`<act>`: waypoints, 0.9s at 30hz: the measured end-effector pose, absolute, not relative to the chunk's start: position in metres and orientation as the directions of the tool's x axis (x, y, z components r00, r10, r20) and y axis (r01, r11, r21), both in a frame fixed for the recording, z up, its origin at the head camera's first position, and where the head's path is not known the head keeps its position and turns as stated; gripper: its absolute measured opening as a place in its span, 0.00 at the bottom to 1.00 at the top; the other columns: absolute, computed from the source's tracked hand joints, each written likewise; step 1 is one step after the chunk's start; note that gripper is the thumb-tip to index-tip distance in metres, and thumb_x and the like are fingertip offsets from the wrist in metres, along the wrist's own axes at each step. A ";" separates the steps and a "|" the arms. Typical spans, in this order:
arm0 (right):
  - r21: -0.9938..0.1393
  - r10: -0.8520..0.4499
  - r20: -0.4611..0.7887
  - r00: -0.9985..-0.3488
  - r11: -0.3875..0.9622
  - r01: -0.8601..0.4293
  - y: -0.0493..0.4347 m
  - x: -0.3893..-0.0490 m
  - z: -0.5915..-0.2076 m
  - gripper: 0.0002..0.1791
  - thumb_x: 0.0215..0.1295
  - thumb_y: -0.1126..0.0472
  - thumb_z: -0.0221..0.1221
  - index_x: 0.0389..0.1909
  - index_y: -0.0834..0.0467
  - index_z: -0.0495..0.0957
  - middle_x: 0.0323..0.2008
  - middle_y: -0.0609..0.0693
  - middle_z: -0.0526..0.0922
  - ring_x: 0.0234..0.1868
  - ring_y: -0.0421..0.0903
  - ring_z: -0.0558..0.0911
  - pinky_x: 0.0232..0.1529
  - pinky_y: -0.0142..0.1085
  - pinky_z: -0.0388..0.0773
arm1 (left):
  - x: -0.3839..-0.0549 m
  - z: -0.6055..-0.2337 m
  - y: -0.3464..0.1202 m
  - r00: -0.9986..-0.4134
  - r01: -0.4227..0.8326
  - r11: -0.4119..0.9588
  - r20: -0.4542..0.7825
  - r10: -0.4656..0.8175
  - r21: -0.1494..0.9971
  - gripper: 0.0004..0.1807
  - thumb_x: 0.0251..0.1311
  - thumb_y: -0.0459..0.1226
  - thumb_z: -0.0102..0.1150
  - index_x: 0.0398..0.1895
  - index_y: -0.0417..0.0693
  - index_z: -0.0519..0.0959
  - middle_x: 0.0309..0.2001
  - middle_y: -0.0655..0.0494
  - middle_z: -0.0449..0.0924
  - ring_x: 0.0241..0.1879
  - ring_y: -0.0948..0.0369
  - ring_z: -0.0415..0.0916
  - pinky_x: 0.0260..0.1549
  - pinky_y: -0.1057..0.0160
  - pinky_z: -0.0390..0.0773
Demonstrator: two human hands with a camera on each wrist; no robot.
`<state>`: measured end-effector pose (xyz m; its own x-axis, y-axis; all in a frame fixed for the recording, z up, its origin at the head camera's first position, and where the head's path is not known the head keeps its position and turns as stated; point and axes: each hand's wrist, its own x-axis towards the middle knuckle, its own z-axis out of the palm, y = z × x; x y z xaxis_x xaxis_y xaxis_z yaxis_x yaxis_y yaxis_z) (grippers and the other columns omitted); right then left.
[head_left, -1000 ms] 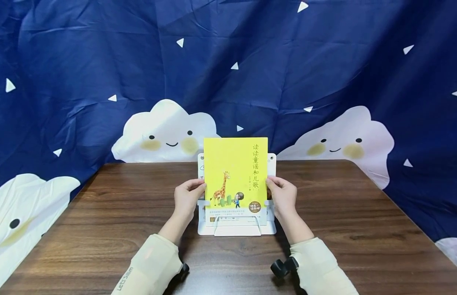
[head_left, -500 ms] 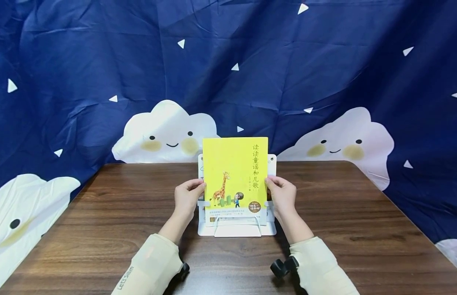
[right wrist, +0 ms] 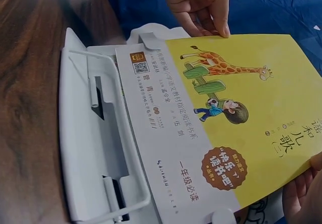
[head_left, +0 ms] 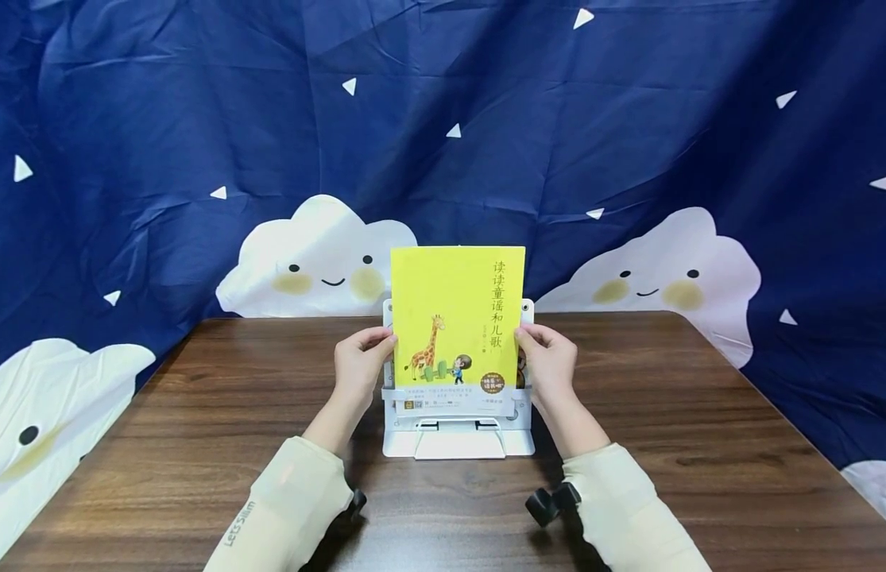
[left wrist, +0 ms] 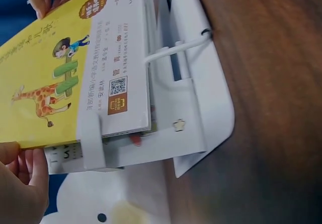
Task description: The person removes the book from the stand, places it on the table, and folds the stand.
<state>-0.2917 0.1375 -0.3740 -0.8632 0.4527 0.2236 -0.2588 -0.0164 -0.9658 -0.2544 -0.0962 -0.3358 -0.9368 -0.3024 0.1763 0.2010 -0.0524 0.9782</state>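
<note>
Together, left hand (head_left: pixel 358 364) and right hand (head_left: pixel 552 361) pinch a nursery-rhyme paperback (head_left: pixel 457 294), likely light, bendable, finish unclear, by left and right edges, a sensible hold, at a bookstand (head_left: pixel 460 448).

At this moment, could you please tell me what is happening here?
A person holds a book by its side edges, with the left grip and the right grip. It is upright in the stand on the table, behind the side clips, its bottom edge above the base.
</note>
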 end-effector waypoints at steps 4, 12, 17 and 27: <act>-0.968 0.447 0.199 -0.872 -0.047 -0.245 0.128 -0.265 -0.338 0.08 0.52 0.67 0.59 0.32 0.67 0.79 0.23 0.51 0.76 0.25 0.41 0.73 0.26 0.28 0.73 | -0.256 -0.330 -0.095 -0.941 0.187 -0.048 0.165 -0.296 0.981 0.08 0.48 0.25 0.58 0.33 0.31 0.78 0.29 0.48 0.76 0.27 0.63 0.72 0.31 0.64 0.76; -0.972 0.433 0.183 -0.883 -0.057 -0.230 0.132 -0.271 -0.327 0.09 0.53 0.66 0.59 0.35 0.67 0.78 0.28 0.52 0.76 0.28 0.40 0.73 0.33 0.33 0.74 | -0.256 -0.315 -0.094 -0.942 0.207 -0.068 0.180 -0.283 0.976 0.08 0.48 0.26 0.57 0.34 0.32 0.77 0.30 0.47 0.76 0.28 0.62 0.72 0.32 0.64 0.76; -0.926 0.408 0.313 -0.858 -0.072 -0.371 0.176 -0.368 -0.409 0.17 0.43 0.54 0.66 0.33 0.60 0.80 0.34 0.55 0.77 0.33 0.48 0.76 0.30 0.35 0.76 | -0.256 -0.306 -0.092 -0.947 0.200 -0.053 0.179 -0.268 0.978 0.07 0.49 0.27 0.57 0.33 0.33 0.77 0.29 0.49 0.74 0.27 0.62 0.71 0.32 0.63 0.76; -0.928 0.350 0.295 -0.889 -0.115 -0.354 0.195 -0.375 -0.385 0.14 0.42 0.58 0.67 0.32 0.59 0.81 0.33 0.53 0.78 0.32 0.46 0.76 0.29 0.37 0.76 | -0.255 -0.288 -0.087 -0.948 0.242 -0.083 0.218 -0.230 0.967 0.07 0.50 0.25 0.55 0.33 0.31 0.76 0.30 0.49 0.73 0.28 0.62 0.71 0.36 0.60 0.75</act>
<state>-0.3752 0.1948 -0.3853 -0.8889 0.3502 0.2952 -0.3536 -0.1150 -0.9283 -0.2553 -0.0870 -0.2884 -0.9484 -0.2302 0.2181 0.2423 -0.0826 0.9667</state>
